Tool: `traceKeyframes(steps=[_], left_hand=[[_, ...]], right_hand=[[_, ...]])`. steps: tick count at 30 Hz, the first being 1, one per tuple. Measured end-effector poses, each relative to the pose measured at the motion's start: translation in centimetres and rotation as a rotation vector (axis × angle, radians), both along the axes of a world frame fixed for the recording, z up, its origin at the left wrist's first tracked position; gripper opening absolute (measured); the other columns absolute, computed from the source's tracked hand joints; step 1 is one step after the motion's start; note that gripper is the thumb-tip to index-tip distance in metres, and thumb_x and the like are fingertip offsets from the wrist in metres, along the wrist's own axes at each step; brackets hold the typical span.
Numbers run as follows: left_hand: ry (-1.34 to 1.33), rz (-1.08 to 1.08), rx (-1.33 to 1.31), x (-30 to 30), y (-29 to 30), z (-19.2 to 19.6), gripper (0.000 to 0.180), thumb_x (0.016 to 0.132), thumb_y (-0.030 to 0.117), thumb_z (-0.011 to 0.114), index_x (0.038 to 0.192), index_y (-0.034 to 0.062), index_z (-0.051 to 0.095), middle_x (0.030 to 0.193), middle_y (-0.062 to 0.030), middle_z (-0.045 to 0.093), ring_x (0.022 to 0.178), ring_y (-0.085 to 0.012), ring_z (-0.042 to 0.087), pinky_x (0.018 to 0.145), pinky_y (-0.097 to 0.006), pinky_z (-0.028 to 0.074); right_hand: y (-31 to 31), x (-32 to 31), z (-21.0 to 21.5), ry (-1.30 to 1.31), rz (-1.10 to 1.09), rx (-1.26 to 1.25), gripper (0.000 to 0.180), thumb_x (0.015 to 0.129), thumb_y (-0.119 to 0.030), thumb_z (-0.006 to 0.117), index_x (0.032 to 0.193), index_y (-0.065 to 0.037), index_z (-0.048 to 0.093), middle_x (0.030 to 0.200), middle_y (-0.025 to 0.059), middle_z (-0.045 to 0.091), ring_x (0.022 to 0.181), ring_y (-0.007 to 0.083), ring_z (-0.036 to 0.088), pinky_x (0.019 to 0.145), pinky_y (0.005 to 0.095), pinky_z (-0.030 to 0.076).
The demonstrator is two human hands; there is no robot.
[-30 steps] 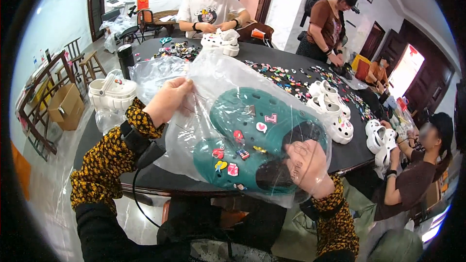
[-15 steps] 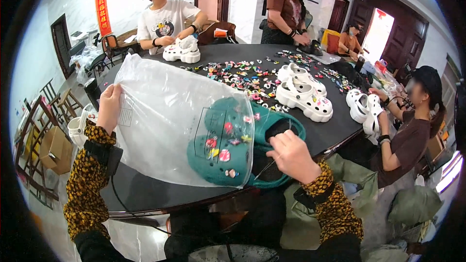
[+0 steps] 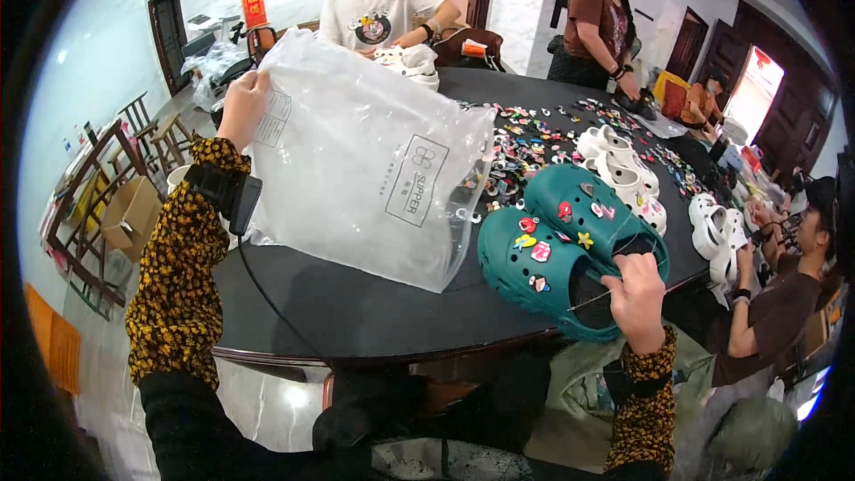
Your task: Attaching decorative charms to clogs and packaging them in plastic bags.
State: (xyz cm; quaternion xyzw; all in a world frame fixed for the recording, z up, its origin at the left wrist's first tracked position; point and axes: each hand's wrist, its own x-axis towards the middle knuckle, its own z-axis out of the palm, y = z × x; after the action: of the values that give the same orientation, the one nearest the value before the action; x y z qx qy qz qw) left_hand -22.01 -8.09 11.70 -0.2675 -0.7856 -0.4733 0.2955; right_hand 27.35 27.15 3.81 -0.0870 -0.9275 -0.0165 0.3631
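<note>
Above the tabletop [image 3: 294, 312], my left hand's [image 3: 243, 111] grip pinches the plastic bag's [image 3: 356, 169] upper corner, seemingly to spread it; my right hand's [image 3: 637, 298] is closed at the green clogs' [image 3: 521, 274] heels, keeping the pair together beside the bag.

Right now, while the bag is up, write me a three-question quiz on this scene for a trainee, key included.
1. Which hand holds the clear plastic bag?
2. Fill in the colour: just beyond the green clogs on the table stands another pair, coloured ____.
3. True or false: the green clogs are inside the bag.

Key:
1. The left hand, at an upper corner.
2. White.
3. False; they are outside it, to its right, with the right hand at their heel end.
</note>
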Motion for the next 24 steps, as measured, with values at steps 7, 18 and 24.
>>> traceKeyframes(steps=[7,18,24], left_hand=[[0.138,0.335,-0.188,-2.0,-1.8,-2.4,0.030,0.087,0.020,0.056,0.109,0.0009,0.060,0.093,-0.0205,0.063,0.088,-0.0372,0.060,0.079,-0.040,0.047],[0.111,-0.599,-1.243,16.7,1.2,-8.9,0.094,0.069,0.049,0.074,0.142,0.0112,0.028,0.145,-0.0166,0.029,0.133,-0.0378,0.028,0.107,-0.053,0.022],[0.311,-0.302,-1.382,15.2,-0.2,-12.6,0.062,0.080,0.041,0.065,0.133,0.0159,0.043,0.144,-0.0109,0.031,0.132,-0.0314,0.032,0.104,-0.055,0.030]], right_hand=[[-0.4,-0.8,-0.7,0.024,0.039,-0.083,0.025,0.067,-0.002,0.068,0.090,0.002,0.059,0.079,0.0129,0.052,0.077,0.0322,0.049,0.066,0.0402,0.041],[-0.7,-2.9,-1.8,-0.012,0.064,-0.098,0.028,0.066,-0.002,0.068,0.092,0.002,0.058,0.082,0.0148,0.054,0.081,0.0349,0.050,0.069,0.0419,0.041],[-0.9,-4.0,-2.0,-0.046,0.106,-0.098,0.028,0.069,-0.002,0.066,0.094,0.005,0.057,0.086,0.0170,0.054,0.084,0.0358,0.049,0.075,0.0414,0.041]])
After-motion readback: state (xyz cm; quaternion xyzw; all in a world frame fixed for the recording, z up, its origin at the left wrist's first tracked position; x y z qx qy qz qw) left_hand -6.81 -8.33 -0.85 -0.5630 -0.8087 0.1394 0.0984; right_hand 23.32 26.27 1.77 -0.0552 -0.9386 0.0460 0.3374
